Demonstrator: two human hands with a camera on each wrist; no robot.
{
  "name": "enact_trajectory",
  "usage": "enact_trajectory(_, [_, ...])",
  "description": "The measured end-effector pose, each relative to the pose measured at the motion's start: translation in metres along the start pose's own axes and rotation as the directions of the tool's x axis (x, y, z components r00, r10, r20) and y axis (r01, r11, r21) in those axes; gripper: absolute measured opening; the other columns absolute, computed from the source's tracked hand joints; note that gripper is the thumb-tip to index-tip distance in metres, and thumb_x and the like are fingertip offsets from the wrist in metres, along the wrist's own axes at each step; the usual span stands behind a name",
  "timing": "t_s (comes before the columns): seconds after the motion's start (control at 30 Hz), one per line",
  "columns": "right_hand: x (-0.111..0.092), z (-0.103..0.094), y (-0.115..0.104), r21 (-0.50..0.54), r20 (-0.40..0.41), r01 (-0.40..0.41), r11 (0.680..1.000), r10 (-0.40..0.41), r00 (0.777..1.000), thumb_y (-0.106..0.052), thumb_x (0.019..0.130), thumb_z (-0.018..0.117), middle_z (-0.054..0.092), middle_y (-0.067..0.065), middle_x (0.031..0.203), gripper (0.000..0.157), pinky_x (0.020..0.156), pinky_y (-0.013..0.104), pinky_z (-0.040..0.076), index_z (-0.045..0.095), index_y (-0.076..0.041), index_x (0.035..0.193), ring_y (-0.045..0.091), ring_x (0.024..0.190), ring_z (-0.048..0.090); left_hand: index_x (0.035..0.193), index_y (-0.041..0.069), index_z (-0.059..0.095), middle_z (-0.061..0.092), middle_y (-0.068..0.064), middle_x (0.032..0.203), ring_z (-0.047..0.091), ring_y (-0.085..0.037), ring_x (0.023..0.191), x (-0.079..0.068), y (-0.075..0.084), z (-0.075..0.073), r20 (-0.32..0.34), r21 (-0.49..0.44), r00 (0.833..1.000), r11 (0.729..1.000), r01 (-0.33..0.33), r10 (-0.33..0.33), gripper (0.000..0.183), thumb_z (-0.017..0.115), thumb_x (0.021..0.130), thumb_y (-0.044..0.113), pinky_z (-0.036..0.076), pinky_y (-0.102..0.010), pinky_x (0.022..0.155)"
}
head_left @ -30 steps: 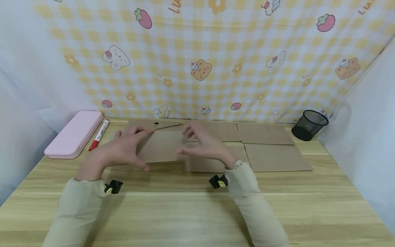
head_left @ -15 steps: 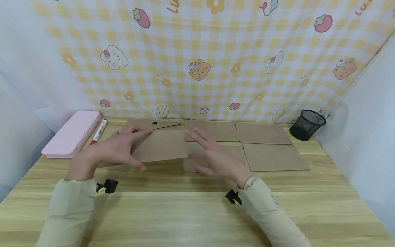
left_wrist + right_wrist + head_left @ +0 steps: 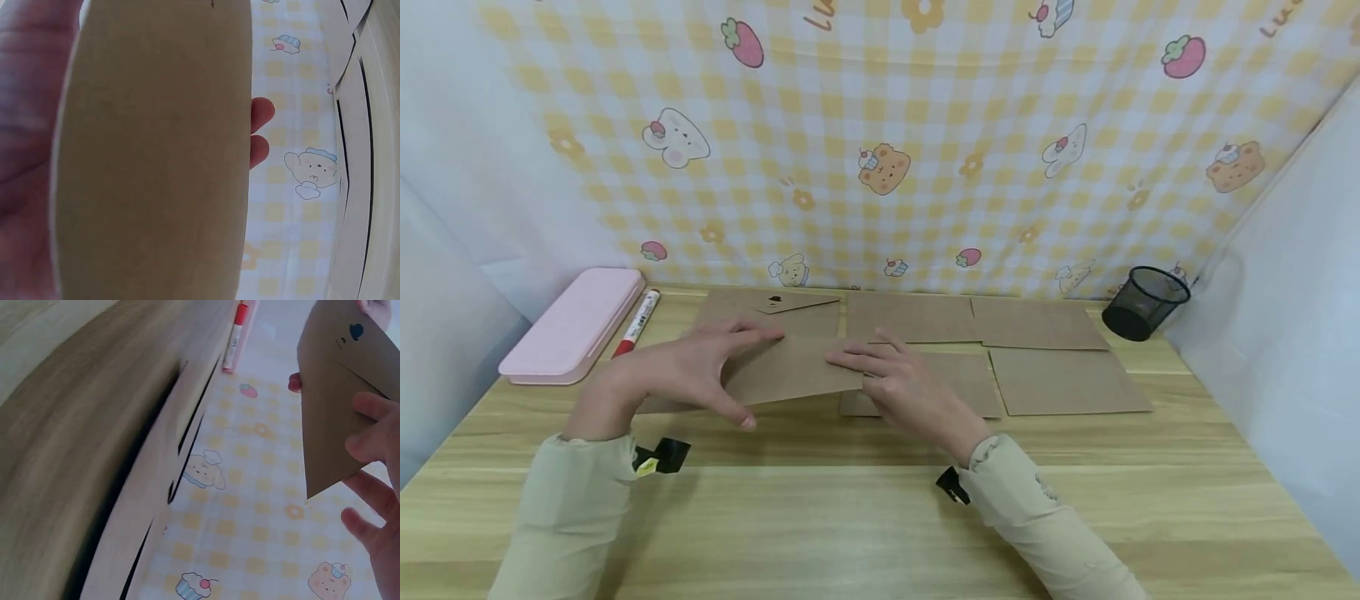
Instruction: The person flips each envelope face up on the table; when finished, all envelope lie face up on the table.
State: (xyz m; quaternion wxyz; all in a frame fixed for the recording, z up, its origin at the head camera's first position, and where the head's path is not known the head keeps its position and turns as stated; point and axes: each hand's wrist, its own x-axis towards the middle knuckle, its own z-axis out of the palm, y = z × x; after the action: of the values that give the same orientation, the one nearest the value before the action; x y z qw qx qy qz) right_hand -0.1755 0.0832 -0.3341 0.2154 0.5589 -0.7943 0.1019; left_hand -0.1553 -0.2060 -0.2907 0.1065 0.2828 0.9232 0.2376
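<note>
A brown kraft envelope (image 3: 793, 371) is held up off the table, tilted. My left hand (image 3: 681, 375) grips its left part, with the fingers at the far edge and the thumb at the near one. In the left wrist view the envelope's plain side (image 3: 153, 150) covers much of the palm, and two fingertips (image 3: 261, 115) show past its edge. My right hand (image 3: 910, 392) pinches the right end. In the right wrist view the envelope (image 3: 331, 419) shows a flap line and a small dark hat print, with right-hand fingers (image 3: 375, 434) in front and behind.
Several brown envelopes lie flat in two rows, among them a back left one (image 3: 730, 307) with a hat-printed flap and a front right one (image 3: 1067, 382). A pink case (image 3: 576, 321) and a red-white marker (image 3: 640, 321) lie left. A black mesh cup (image 3: 1142, 307) stands right.
My right hand moved off the envelope to the right, then came back onto its right end. The envelope now tilts lower, showing more of the envelope behind it. My left hand kept its hold.
</note>
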Motion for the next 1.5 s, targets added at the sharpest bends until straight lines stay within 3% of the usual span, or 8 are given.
enact_trajectory(0.33, [0.0,0.004,0.0,-0.068,-0.135,0.047,0.997,-0.056,0.989,0.017,0.077,0.055,0.059,0.003,0.124,0.038,0.079,0.019,0.047,0.051,-0.009,0.05,0.015,0.111,0.056,0.143,0.013,0.036,0.036,-0.014,0.137,0.037,-0.032,0.12,0.0,0.001,0.0,0.076,-0.06,0.996,0.997,0.042,-0.037,0.102,0.08,0.06,0.052,0.035,-0.054,0.09])
enact_trajectory(0.57, [0.001,0.006,0.0,-0.058,-0.18,0.024,0.998,-0.034,0.983,0.016,0.08,0.056,0.058,0.001,0.125,0.038,0.05,0.018,0.033,0.05,-0.008,0.051,0.016,0.104,0.061,0.144,0.01,0.032,0.034,-0.015,0.14,0.034,-0.034,0.124,0.001,0.0,0.001,0.098,-0.101,0.994,0.993,0.053,-0.043,0.103,0.08,0.062,0.051,0.033,-0.056,0.094])
enact_trajectory(0.93, [-0.002,0.007,0.009,-0.043,-0.214,-0.013,0.999,0.004,0.977,0.011,0.079,0.065,0.062,0.004,0.119,0.016,0.08,0.024,0.05,0.07,-0.002,0.071,0.016,0.099,0.063,0.149,0.02,0.019,0.016,-0.014,0.15,0.024,-0.038,0.131,-0.006,0.002,-0.012,-0.133,-0.128,0.99,0.991,0.037,-0.054,0.108,0.082,0.065,0.046,0.028,-0.061,0.096])
enact_trajectory(1.03, [-0.003,0.006,0.017,-0.028,-0.26,-0.029,0.999,0.021,0.965,0.017,0.077,0.06,0.064,0.006,0.116,0.022,0.07,0.021,0.051,0.073,0.001,0.082,0.017,0.095,0.064,0.145,0.015,0.028,0.022,-0.011,0.149,0.024,-0.038,0.132,-0.015,-0.001,-0.024,-0.308,-0.125,0.947,0.991,0.053,-0.09,0.097,0.083,0.067,0.036,0.024,-0.062,0.098])
enact_trajectory(1.17, [-0.005,0.004,0.026,-0.015,-0.296,-0.072,0.997,0.064,0.953,0.02,0.077,0.056,0.065,0.005,0.113,0.038,0.044,0.016,0.037,0.071,-0.002,0.103,0.015,0.092,0.065,0.114,0.004,0.038,0.037,-0.009,0.136,0.029,-0.035,0.129,-0.031,-0.012,-0.036,-0.523,-0.244,0.835,0.969,0.045,-0.17,0.064,0.083,0.07,0.016,0.018,-0.053,0.105])
enact_trajectory(1.23, [-0.007,0.002,0.028,0.03,-0.286,-0.103,0.994,0.108,0.952,0.021,0.075,0.055,0.064,0.003,0.116,0.045,0.04,0.019,0.025,0.069,-0.004,0.11,0.012,0.088,0.065,0.099,0.002,0.034,0.039,-0.007,0.127,0.032,-0.029,0.125,-0.034,-0.018,-0.037,-0.563,-0.292,0.808,0.957,0.004,-0.175,0.055,0.081,0.07,0.007,0.016,-0.05,0.106])
enact_trajectory(1.37, [-0.01,-0.002,0.03,0.145,-0.248,-0.174,0.974,0.206,0.947,0.018,0.077,0.055,0.064,0.003,0.116,0.047,0.042,0.019,0.019,0.068,-0.008,0.114,0.005,0.052,0.041,0.098,0.007,0.051,0.035,-0.005,0.134,0.03,-0.023,0.126,-0.029,-0.025,-0.034,-0.508,-0.265,0.854,0.964,-0.032,-0.112,0.04,0.08,0.071,0.006,0.017,-0.057,0.103])
enact_trajectory(1.5, [-0.01,-0.005,0.031,0.198,-0.229,-0.205,0.959,0.248,0.941,0.015,0.082,0.053,0.068,0.006,0.104,0.045,0.043,0.02,0.016,0.068,-0.012,0.115,0.006,0.05,0.018,0.113,0.015,0.062,0.039,-0.005,0.137,0.03,-0.027,0.129,-0.017,-0.027,-0.028,-0.426,-0.192,0.903,0.981,-0.028,-0.058,0.044,0.08,0.074,0.017,0.024,-0.059,0.097])
